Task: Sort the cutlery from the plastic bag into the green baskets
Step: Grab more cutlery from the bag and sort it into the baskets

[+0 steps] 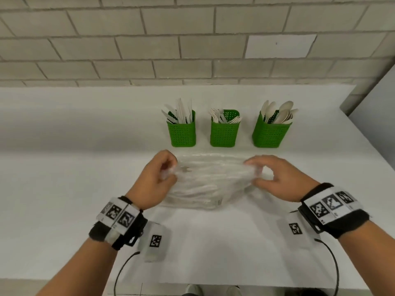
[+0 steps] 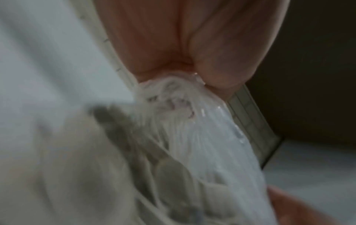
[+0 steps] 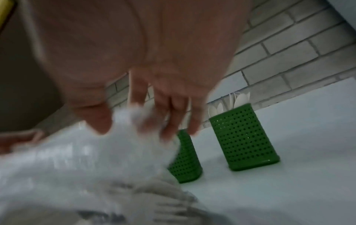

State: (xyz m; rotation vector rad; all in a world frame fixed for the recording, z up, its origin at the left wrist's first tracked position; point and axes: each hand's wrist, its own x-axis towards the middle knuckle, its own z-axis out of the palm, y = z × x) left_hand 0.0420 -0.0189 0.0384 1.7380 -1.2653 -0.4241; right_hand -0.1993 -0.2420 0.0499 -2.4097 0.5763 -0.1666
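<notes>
A clear plastic bag of pale cutlery lies on the white counter in front of me. My left hand pinches the bag's left upper edge, and the bunched plastic shows between its thumb and fingers. My right hand pinches the right upper edge of the bag, stretching the opening between both hands. Behind the bag stand three green baskets: the left basket holds knives, the middle basket forks, the right basket spoons.
The white counter runs against a grey brick wall. A grey panel stands at the far right. The counter's front edge is close to my body, with shoes visible below.
</notes>
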